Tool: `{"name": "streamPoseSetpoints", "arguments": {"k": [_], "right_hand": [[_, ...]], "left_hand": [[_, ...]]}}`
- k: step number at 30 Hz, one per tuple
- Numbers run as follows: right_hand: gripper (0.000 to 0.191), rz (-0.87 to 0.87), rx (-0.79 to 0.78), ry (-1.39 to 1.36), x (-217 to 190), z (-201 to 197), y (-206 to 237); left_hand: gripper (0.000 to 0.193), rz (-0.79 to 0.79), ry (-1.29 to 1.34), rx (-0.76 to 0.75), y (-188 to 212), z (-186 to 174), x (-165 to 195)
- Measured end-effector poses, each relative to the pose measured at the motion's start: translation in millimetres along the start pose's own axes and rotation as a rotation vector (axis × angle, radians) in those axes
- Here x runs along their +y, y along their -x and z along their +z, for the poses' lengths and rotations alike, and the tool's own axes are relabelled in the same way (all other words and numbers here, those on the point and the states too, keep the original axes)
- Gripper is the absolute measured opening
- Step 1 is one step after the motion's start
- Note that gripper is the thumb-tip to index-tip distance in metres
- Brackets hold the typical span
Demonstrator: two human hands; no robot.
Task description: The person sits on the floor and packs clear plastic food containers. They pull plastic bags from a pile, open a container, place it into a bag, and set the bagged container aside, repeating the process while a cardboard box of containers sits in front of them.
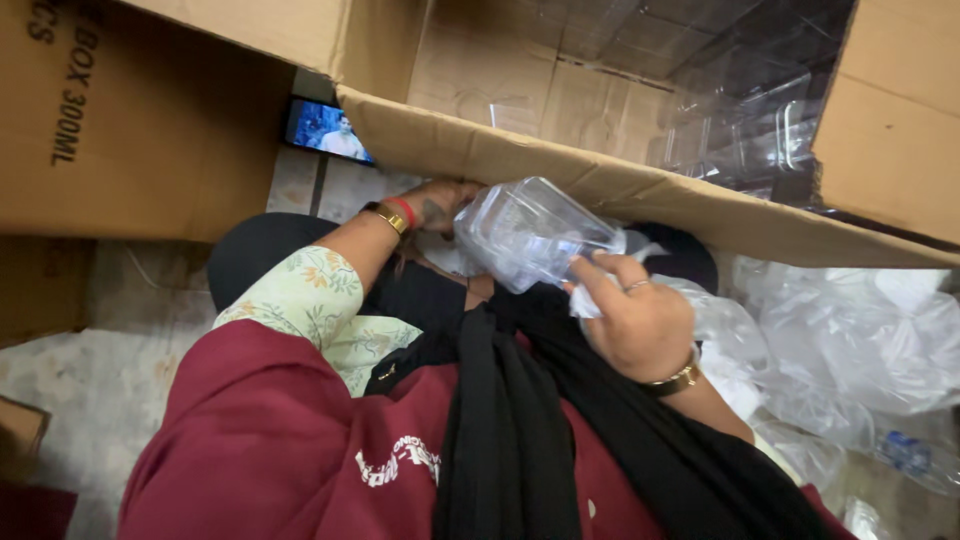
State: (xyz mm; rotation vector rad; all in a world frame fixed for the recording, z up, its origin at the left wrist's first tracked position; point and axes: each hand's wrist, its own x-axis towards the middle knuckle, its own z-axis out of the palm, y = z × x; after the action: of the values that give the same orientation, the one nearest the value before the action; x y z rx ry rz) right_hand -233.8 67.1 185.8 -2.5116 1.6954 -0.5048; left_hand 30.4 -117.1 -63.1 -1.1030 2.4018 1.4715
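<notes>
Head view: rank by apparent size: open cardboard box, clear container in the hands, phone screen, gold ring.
1. Cardboard box, largest by far.
2. Clear container, held by both the left hand and right hand.
3. Phone screen; it is farther away, so true size is unsure.
4. Ring.

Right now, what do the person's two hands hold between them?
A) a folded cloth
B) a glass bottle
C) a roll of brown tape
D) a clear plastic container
D: the left hand and the right hand grip a clear plastic container in front of the open cardboard box.
</notes>
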Motion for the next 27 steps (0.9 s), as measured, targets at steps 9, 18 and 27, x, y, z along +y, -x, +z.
{"name": "streamPoseSetpoints", "arguments": {"k": [9,18,27], "right_hand": [[0.038,0.034,0.015,-0.057,-4.2,22.0,-20.5],[0.038,0.056,0.027,-0.049,-7.1,30.6,-29.9],[0.044,0.101,0.083,-0.229,7.1,22.8,-21.0]], "left_hand": [[0.062,-0.134,-0.369,0.019,-11.9,9.1,-11.7],[0.029,-0.255,-0.338,0.188,-2.3,20.3,-2.6],[0.032,-0.593,0.453,0.204,2.0,14.8,-18.8]]}}
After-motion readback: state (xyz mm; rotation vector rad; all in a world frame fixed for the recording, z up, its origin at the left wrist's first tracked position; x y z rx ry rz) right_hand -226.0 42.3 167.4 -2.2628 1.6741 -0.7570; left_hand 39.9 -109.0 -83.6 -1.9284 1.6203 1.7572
